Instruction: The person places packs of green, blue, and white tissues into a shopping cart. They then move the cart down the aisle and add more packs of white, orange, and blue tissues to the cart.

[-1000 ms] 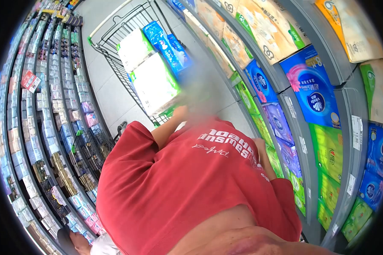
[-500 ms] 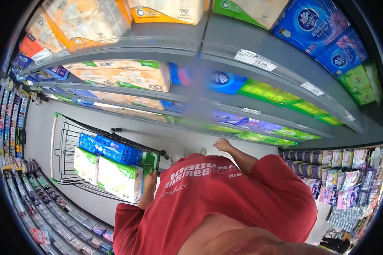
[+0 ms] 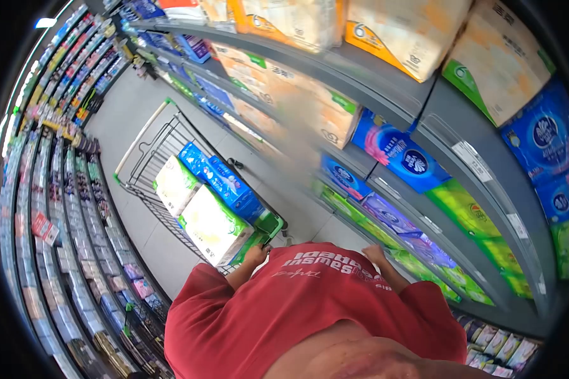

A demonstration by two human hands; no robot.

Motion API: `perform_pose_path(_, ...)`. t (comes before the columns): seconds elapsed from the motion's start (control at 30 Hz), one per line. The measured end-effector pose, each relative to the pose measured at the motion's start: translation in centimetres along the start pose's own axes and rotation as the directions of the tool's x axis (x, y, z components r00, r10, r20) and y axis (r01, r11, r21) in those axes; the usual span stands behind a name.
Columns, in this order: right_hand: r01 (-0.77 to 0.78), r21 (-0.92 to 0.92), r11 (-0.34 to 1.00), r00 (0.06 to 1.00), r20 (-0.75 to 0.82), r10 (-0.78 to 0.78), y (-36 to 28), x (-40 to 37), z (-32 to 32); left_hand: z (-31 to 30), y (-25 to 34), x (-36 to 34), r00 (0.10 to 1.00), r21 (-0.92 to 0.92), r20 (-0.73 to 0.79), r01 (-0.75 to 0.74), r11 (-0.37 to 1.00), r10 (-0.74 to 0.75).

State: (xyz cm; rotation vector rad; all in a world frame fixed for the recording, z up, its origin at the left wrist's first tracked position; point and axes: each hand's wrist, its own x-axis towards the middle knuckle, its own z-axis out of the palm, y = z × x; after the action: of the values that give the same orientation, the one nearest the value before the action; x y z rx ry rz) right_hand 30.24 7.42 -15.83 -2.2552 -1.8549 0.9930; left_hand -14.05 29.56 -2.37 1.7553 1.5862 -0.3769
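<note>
At the near end of a wire shopping cart [image 3: 146, 189], my left hand [image 3: 256, 254] is closed round the handle. Two white-and-green tissue packs [image 3: 214, 221] stand in the cart. Beside them lie blue tissue packs [image 3: 231, 186], toward the shelf side. My right hand [image 3: 373, 254] hangs near my body, close to the lower shelf; its fingers look curled, with nothing visible in them. My red T-shirt [image 3: 322, 303] fills the lower middle.
A long grey shelf [image 3: 480, 167] of tissue packs curves along the right. On the left runs a rack [image 3: 101, 252] of small packaged goods. The tiled floor [image 3: 139, 95] extends ahead between them. A blurred smear covers part of the shelf.
My view has turned, so the cart and aisle now slant up to the left. My right hand has drawn back toward my body. My left hand stays on the cart handle.
</note>
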Motion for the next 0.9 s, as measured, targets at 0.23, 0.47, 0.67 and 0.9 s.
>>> perform_pose_path(0.23,-0.046,0.215,0.975,0.999,-0.012,0.050,-0.5,-0.4,-1.6,1.8,-2.2,1.3,0.999,-0.036,0.000,-0.047,0.998,0.047)
perform_pose_path(0.47,-0.295,0.440,0.848,0.949,0.031,0.314,-6.0,0.3,-6.5,1.9,-2.2,1.6,0.997,-0.006,0.010,-0.074,0.997,0.074)
perform_pose_path(0.67,-0.196,0.525,0.828,0.979,0.056,0.197,-2.5,2.6,-2.2,4.4,-4.7,2.4,0.988,0.101,-0.066,-0.135,0.986,0.142)
perform_pose_path(0.9,0.226,0.427,0.876,0.951,-0.291,-0.103,1.3,1.0,0.9,4.3,-5.0,-2.5,0.953,-0.065,-0.285,-0.120,0.991,0.097)
